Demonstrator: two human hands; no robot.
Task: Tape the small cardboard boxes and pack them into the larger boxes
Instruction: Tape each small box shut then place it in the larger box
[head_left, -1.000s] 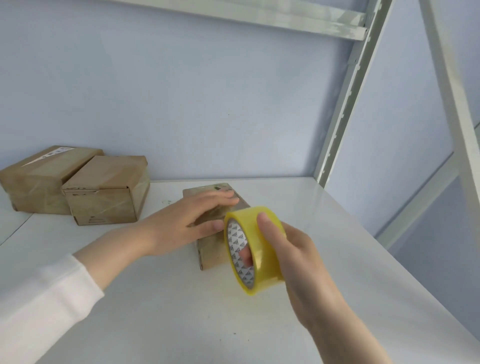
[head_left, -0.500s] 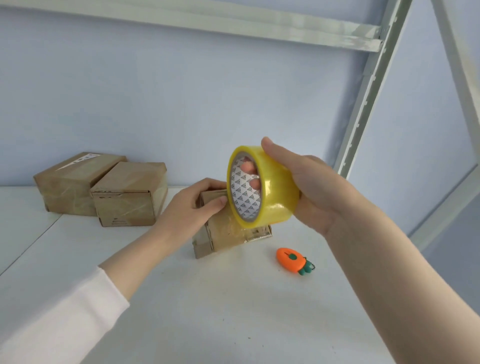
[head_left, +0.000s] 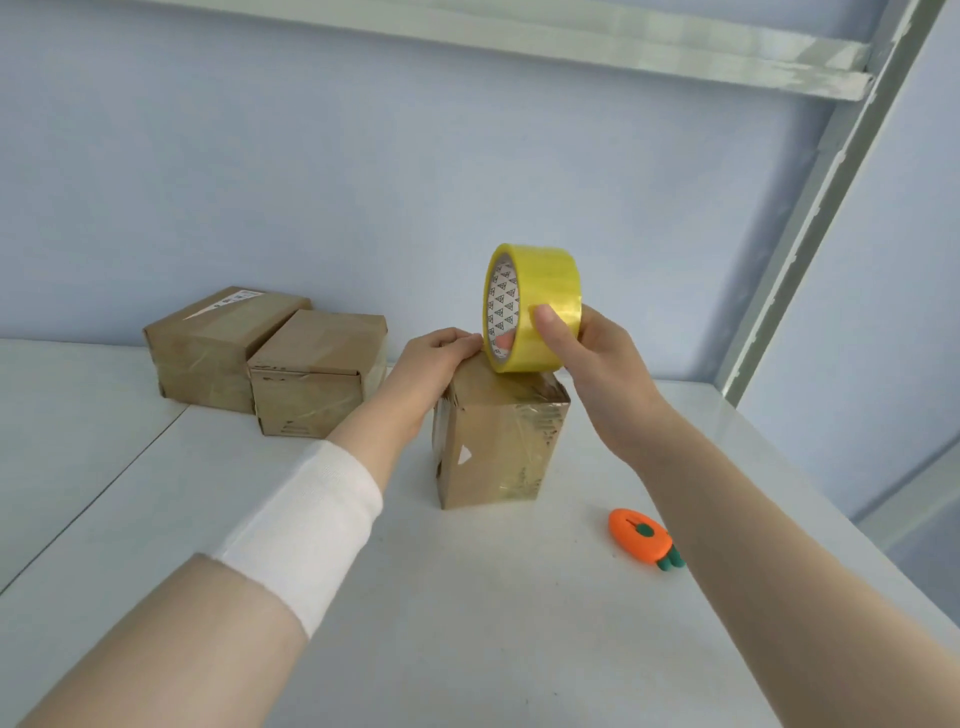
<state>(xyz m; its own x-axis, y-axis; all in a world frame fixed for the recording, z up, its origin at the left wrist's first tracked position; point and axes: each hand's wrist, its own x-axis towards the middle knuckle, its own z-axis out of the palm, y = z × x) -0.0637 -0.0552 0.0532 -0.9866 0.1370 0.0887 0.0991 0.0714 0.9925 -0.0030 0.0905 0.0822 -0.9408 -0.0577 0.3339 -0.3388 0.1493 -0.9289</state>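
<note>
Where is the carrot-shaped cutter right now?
Head view, right of centre: the carrot-shaped cutter lies on the white table, right of the upright cardboard box, beside the right forearm.

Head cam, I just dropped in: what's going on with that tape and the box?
A person is taping a small box that stands on end on the white table. The left hand holds the box's top, while the right hand grips the yellow tape roll at the top's far side. Two other boxes lie at the back left, and an orange carrot-shaped cutter lies to the right. No larger box is in view.
</note>
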